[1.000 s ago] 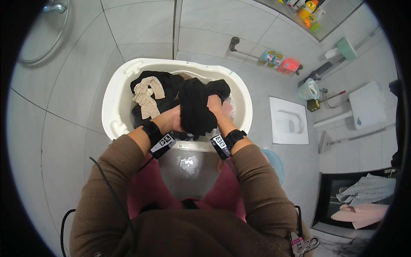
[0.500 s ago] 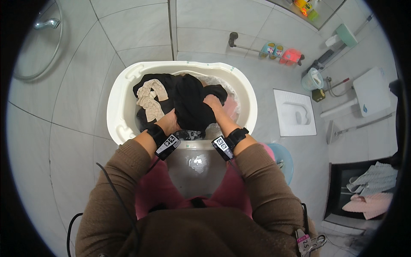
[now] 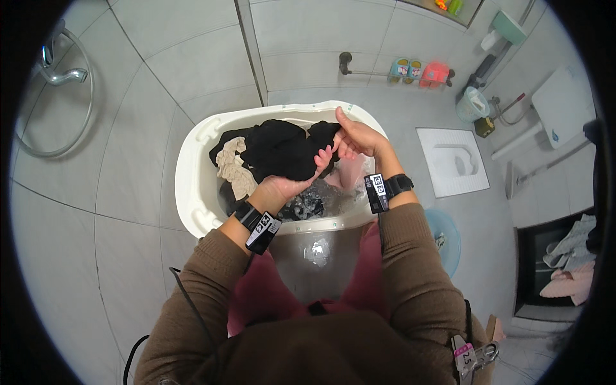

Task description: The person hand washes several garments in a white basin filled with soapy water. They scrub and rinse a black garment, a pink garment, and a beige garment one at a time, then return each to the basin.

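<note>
Black cloth [image 3: 279, 151] at twelve o'clock in tub [image 3: 192, 173]; judged soft, wet-heavy, slippery: best held at both ends. Left hand [image 3: 285, 188] loosely cups its six-o'clock side; right hand [image 3: 364, 136], fingers spread at three o'clock, no firm hold seen.

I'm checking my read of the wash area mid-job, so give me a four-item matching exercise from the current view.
1. black cloth
2. beige cloth
3. right hand
4. blue basin

A. on the floor, to the right of the white tub
B. thumb spread away from its fingers
C. bunched against the left hand
D. inside the tub, crumpled, towards its left end

Right pairs: 1-C, 2-D, 3-B, 4-A
</note>
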`<state>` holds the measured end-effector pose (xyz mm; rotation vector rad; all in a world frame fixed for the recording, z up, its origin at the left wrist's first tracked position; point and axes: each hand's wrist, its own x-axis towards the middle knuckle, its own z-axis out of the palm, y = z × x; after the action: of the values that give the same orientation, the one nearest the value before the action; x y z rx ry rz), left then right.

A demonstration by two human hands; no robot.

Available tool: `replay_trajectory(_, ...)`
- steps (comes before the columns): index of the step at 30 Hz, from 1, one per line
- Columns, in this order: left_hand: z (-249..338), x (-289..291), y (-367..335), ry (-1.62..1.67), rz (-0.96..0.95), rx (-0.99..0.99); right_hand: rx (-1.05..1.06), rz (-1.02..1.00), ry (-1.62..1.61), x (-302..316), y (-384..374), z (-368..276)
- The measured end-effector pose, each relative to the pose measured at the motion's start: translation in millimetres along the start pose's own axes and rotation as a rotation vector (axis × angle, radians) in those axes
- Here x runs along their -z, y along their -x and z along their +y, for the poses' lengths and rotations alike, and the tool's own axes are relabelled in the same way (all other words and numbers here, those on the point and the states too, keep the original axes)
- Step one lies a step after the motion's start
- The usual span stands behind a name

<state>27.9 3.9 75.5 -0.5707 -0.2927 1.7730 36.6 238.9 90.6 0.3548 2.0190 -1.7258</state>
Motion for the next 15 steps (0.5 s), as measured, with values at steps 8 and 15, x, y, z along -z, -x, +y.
replay_trajectory(8, -1, -34, -24, 0.178, -0.319, -0.197, 0.055, 0.092, -0.706, -34, -28, 35)
replay_trajectory(15, -16, -51, -41, 0.428, -0.502, -0.198, 0.476, 0.19, -1.075, -118, -23, -1)
